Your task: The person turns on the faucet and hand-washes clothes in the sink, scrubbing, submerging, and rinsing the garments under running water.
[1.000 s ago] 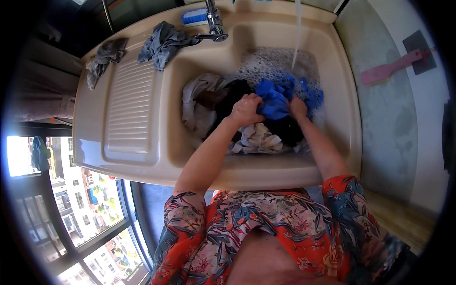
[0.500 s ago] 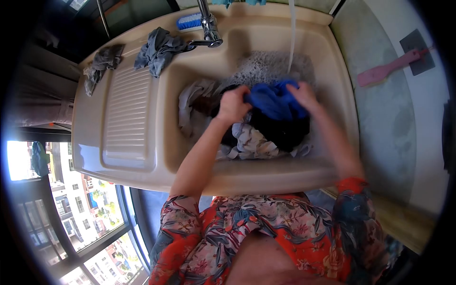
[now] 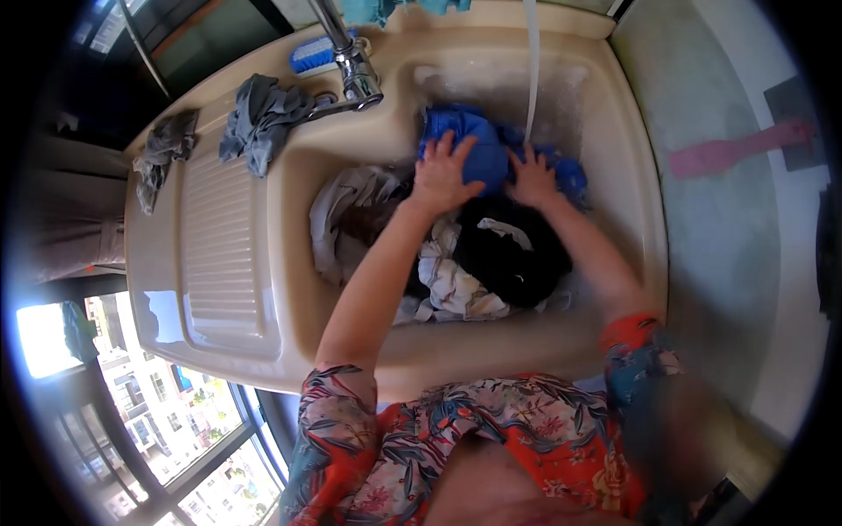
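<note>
A blue garment lies spread at the back of the beige sink basin. My left hand presses on it with fingers spread. To its right, my right hand rests on the garment's other part, fingers also apart. Just in front of both hands are a black garment and a crumpled whitish patterned cloth. A light grey cloth lies against the basin's left wall. A white hose or stream of water, I cannot tell which, comes down beside my right hand.
Left of the basin is a ribbed draining board. A grey-blue cloth and a dark grey cloth lie on its back part. A chrome faucet and a blue brush are behind. A pink brush hangs on the right wall.
Both hands have loosened from the bunched blue garment and now lie flat on it. It has moved toward the back and spread out. The foam there is mostly gone. The camera view has shifted slightly.
</note>
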Demonstrator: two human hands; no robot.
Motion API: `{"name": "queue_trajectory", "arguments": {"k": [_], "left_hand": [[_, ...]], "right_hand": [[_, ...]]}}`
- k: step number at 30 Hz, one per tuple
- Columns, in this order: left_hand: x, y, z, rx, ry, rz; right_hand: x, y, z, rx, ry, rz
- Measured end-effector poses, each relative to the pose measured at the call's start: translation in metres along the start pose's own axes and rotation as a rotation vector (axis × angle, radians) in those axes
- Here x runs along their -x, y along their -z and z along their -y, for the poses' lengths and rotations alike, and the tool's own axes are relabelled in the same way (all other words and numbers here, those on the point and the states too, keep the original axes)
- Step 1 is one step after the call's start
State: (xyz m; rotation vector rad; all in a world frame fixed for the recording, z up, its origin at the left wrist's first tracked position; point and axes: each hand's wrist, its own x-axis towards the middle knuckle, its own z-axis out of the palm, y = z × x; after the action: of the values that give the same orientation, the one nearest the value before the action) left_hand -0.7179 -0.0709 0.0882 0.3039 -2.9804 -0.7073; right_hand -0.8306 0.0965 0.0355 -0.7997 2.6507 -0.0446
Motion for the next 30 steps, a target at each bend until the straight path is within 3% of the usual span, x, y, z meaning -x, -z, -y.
{"name": "queue_trajectory", "arguments": {"k": [1, 3, 5, 7, 10, 12, 13, 16, 17, 19, 20, 23, 25, 27, 28, 29, 30], "left_hand": [[-0.004, -0.013, -0.006, -0.096, 0.005, 0.050], [-0.011, -0.046, -0.009, -0.287, 0.011, 0.154], [-0.021, -0.081, 0.004, -0.207, 0.089, 0.229], [-0.039, -0.099, 0.022, -0.020, 0.192, 0.368], [-0.057, -0.089, 0.052, 0.486, 0.266, 0.517], [-0.049, -0.081, 0.053, 1.280, 0.540, 0.424], [-0.046, -0.075, 0.052, 1.675, 0.675, 0.355], [-0.043, -0.042, 0.033, 1.970, 0.599, 0.259], [-0.041, -0.033, 0.033, 1.954, 0.650, 0.270], [-0.019, -0.084, 0.051, 1.845, 0.093, -0.055], [-0.013, -0.067, 0.049, 1.401, 0.175, 0.098], [-0.022, -0.109, 0.077, 1.859, -0.108, 0.126], [-0.021, -0.104, 0.063, 1.937, 0.125, 0.084], [-0.015, -0.049, 0.018, 1.688, 0.770, 0.009], [-0.014, -0.044, 0.023, 1.530, 0.687, 0.032], [-0.015, -0.027, 0.027, 1.189, 0.552, 0.037], [-0.019, 0.000, 0.027, 0.849, 0.420, 0.046]], "right_hand": [[-0.002, -0.013, 0.001, -0.057, 0.007, -0.017], [-0.017, -0.056, -0.021, 0.022, 0.080, -0.359], [-0.017, -0.015, -0.018, 0.345, 0.271, -0.124], [-0.035, -0.003, -0.024, 0.424, 0.287, 0.007], [-0.058, -0.019, -0.043, 0.059, 0.050, 0.009], [-0.061, -0.011, -0.036, -0.343, -0.086, -0.064], [-0.052, -0.005, -0.024, -0.457, -0.005, -0.148], [0.003, 0.039, 0.042, -0.655, 0.271, -0.285], [0.023, 0.046, 0.065, -0.639, 0.379, -0.378], [0.051, 0.052, 0.101, -0.639, 0.602, -0.470], [0.054, 0.045, 0.111, -0.625, 0.602, -0.459], [0.024, 0.016, 0.109, -0.711, 0.484, -0.528], [-0.005, 0.002, 0.090, -0.804, 0.325, -0.530], [-0.022, 0.010, 0.058, -0.826, 0.106, -0.453], [-0.042, -0.005, 0.023, -0.700, 0.076, -0.374], [-0.056, -0.011, -0.007, -0.508, 0.110, -0.302], [-0.051, 0.003, -0.024, -0.431, -0.014, -0.219]]}}
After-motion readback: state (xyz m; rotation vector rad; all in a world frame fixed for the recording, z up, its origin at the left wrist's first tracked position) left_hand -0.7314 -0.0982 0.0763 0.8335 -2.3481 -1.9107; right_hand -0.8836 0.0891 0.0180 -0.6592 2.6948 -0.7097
